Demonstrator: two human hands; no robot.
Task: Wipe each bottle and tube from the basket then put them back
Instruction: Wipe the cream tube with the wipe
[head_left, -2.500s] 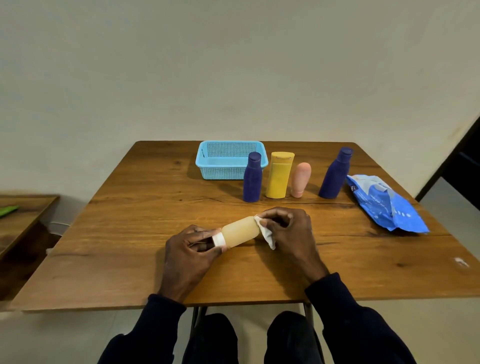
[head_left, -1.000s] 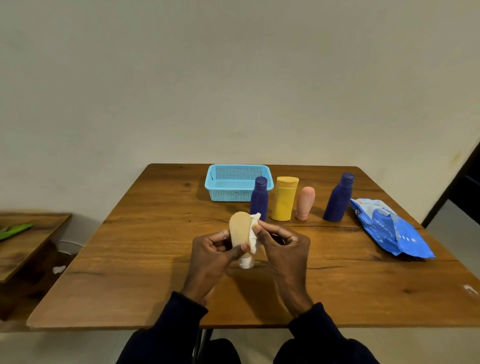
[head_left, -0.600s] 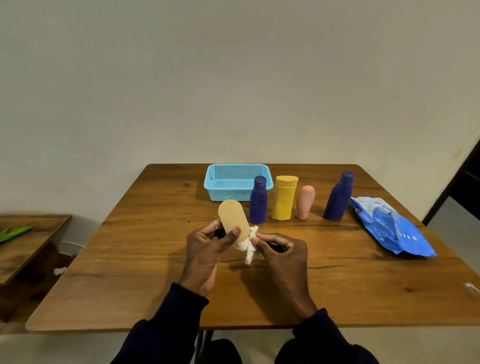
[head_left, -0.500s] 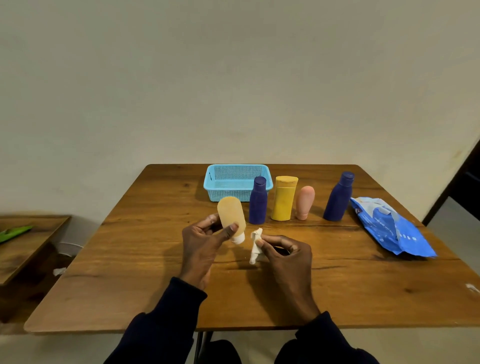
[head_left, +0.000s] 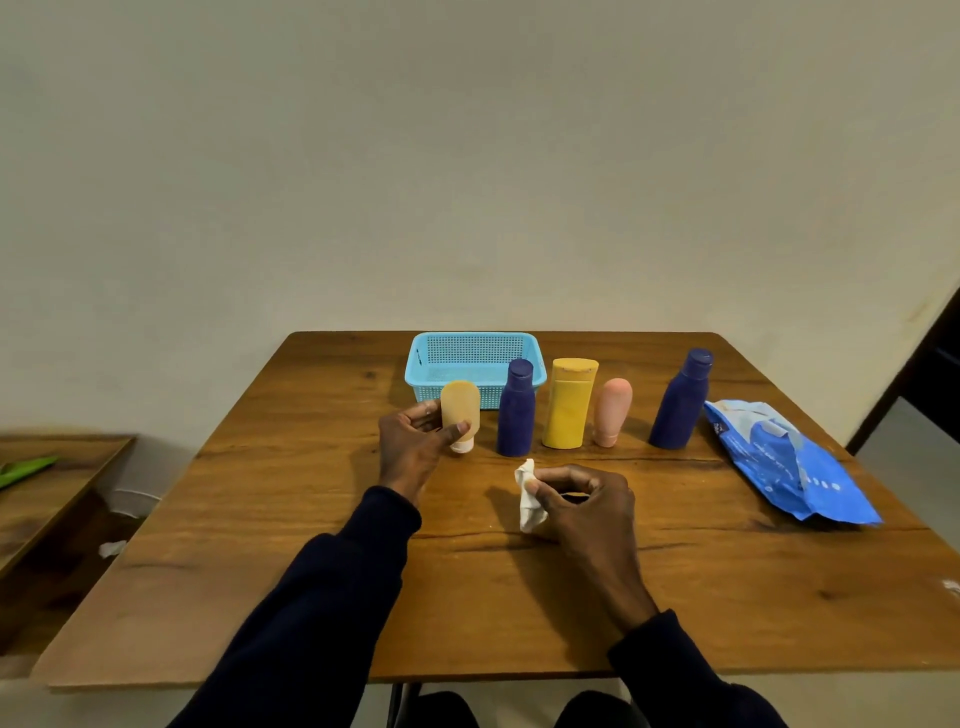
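Note:
My left hand (head_left: 413, 449) grips an orange tube (head_left: 460, 410) with a white cap, cap down, just left of a dark blue bottle (head_left: 516, 410). The tube's cap is at or just above the table. My right hand (head_left: 584, 501) pinches a crumpled white wipe (head_left: 528, 496) low over the table, nearer to me. A light blue basket (head_left: 441, 358) stands behind the tube with nothing visible inside. In a row to the right stand a yellow bottle (head_left: 568, 405), a pink tube (head_left: 612, 410) and a second dark blue bottle (head_left: 680, 402).
A blue wipes pack (head_left: 789, 462) lies at the right side of the wooden table (head_left: 519, 597). A lower wooden surface (head_left: 47, 488) with something green on it sits to the left. A wall rises behind the table.
My left hand has carried the orange tube forward and left, away from the wipe, to the row beside the dark blue bottle. My right hand with the wipe has stayed nearly in place.

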